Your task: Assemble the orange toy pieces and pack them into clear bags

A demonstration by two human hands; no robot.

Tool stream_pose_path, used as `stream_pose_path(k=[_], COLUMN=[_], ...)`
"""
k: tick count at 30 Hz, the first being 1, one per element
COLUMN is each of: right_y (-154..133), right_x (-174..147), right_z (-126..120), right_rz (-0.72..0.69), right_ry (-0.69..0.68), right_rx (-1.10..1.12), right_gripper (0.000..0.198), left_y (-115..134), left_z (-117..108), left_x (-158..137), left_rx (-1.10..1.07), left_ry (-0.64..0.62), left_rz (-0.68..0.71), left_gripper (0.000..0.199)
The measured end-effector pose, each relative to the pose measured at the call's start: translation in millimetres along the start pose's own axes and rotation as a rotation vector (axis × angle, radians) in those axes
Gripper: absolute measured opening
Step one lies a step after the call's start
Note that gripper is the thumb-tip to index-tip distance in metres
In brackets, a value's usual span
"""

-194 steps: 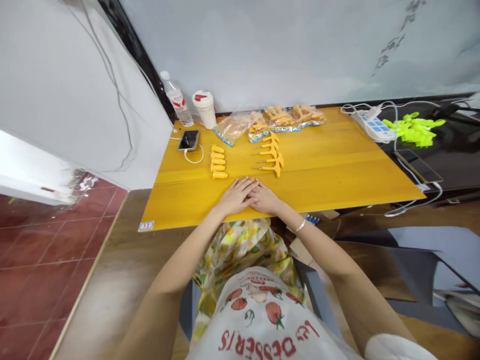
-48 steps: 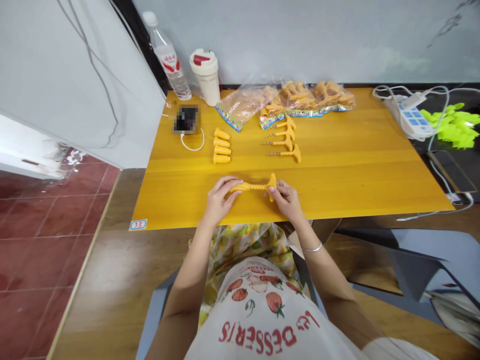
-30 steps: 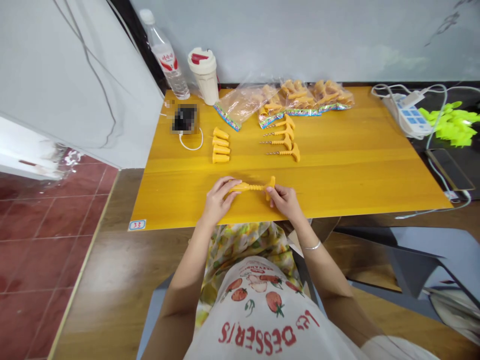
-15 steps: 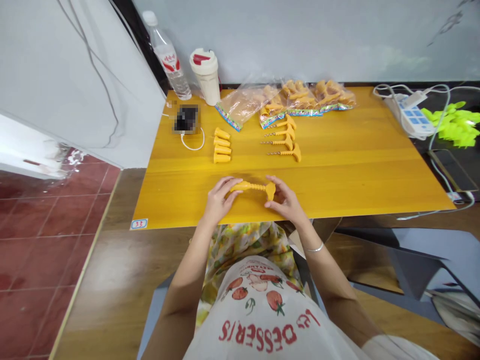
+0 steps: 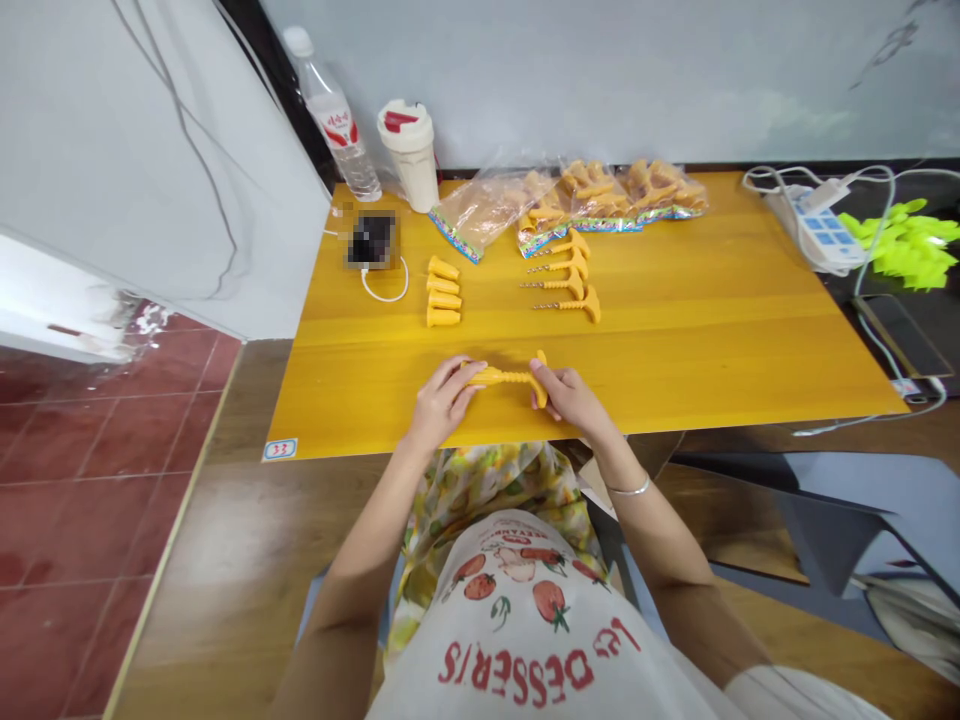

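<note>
Just above the table's near edge, my left hand [image 5: 442,400] is closed around a yellow tapered sleeve [image 5: 484,375]. A yellow corkscrew [image 5: 517,377] joins it in line, its ridged shaft running into the sleeve and its metal spiral hidden. My right hand [image 5: 568,398] grips the corkscrew's T-shaped handle, thumb pressed on the crossbar. Beyond my hands, several loose yellow sleeves [image 5: 443,300] lie in a column on the left. Several corkscrews [image 5: 574,285] with bare metal spirals lie to the right of them, spirals pointing left.
Clear plastic bags [image 5: 600,195] of yellow parts lie along the back of the table [image 5: 712,340], beside a flattened bag [image 5: 480,215]. A water bottle [image 5: 337,125], a white cup [image 5: 411,160] and a blurred dark device [image 5: 373,240] stand back left. At right are a power strip [image 5: 825,235] and phone [image 5: 904,335].
My right hand has turned and closed on the corkscrew's handle, whose crossbar has rotated. My left hand has stayed nearly in place on the sleeve.
</note>
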State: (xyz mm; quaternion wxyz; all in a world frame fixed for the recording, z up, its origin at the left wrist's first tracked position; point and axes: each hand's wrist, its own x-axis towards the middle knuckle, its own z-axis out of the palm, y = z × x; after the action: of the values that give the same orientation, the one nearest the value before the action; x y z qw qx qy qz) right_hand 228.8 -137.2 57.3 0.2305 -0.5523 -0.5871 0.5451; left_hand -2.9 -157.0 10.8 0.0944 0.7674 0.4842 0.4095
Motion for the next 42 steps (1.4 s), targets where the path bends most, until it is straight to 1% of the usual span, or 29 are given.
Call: stream_pose_path(k=[2,3,6,8,9,12,15,19,23,27,29,33,36,38,39,40,42], right_y=[-2.2,-0.7,10.9,19.7,23.2,28.4,29.9,32.5,33.5,34.6,35.6,36.0,35.3,35.5,35.9,36.2,36.3], right_x=[2.2,4.0,10.2,13.0,13.6,12.8,11.5,12.7,13.0,13.1,13.7,13.9,12.8,13.7,15.3,18.0,26.6], right_z=[-3.0,-4.6,-8.8,-11.4,-12.7,-16.4,-18.6,-20.0,-22.3,-23.8,-23.2,-19.0,-18.2,-23.7,-29.3,-37.0,-57.5], right_rz=[0.016,-0.001,-0.14,-0.23,-0.258,-0.294,-0.314,-0.352,-0.348,-0.35,-0.374,-0.424,-0.44,-0.461,-0.479,-0.499,-0.53], right_ry=[-0.024,-0.011,0.122,0.197,0.205,0.144,0.09,0.046,-0.012,-0.072,-0.06,0.017,-0.001,-0.016,0.009,0.063,0.235], right_rx=[0.008,0.0,-0.032,-0.034,-0.042,-0.137,-0.228,-0.226,-0.217,-0.216,-0.264,-0.375,-0.392,-0.376,-0.369,-0.37,-0.426], right_gripper=[0.074,0.075,0.071,0.067,0.066,0.057,0.049,0.049,0.049,0.061,0.061,0.048,0.047,0.049,0.049,0.047,0.043], left_y=[0.8,1.3,1.2,-1.0,-2.5,-6.9,-8.5,-8.0,-7.4,-6.2,-5.8,-6.1,-6.8,-9.0,-11.5,-15.3,-27.0], left_z=[1.7,2.6,5.2,6.6,7.2,8.3,8.3,7.6,6.7,4.6,3.2,2.8,5.1,5.7,4.8,3.0,-3.4], left_x=[0.4,1.0,3.6,4.7,4.8,4.5,4.7,5.8,6.3,7.5,8.6,9.3,6.4,3.8,3.2,3.5,8.9], left_rx=[0.006,0.001,-0.028,-0.031,-0.03,-0.028,-0.029,-0.027,-0.014,-0.019,-0.026,-0.035,-0.044,-0.087,-0.124,-0.159,-0.19], left_ry=[0.008,0.01,0.007,0.01,0.009,-0.013,-0.047,-0.051,-0.065,-0.056,-0.054,-0.068,-0.073,-0.065,-0.051,-0.023,0.08], left_rz=[-0.019,-0.027,-0.067,-0.144,-0.19,-0.283,-0.275,-0.238,-0.223,-0.191,-0.178,-0.203,-0.217,-0.241,-0.265,-0.294,-0.351], left_gripper=[0.03,0.03,0.03,0.032,0.033,0.035,0.031,0.029,0.029,0.033,0.031,0.028,0.028,0.033,0.038,0.044,0.051])
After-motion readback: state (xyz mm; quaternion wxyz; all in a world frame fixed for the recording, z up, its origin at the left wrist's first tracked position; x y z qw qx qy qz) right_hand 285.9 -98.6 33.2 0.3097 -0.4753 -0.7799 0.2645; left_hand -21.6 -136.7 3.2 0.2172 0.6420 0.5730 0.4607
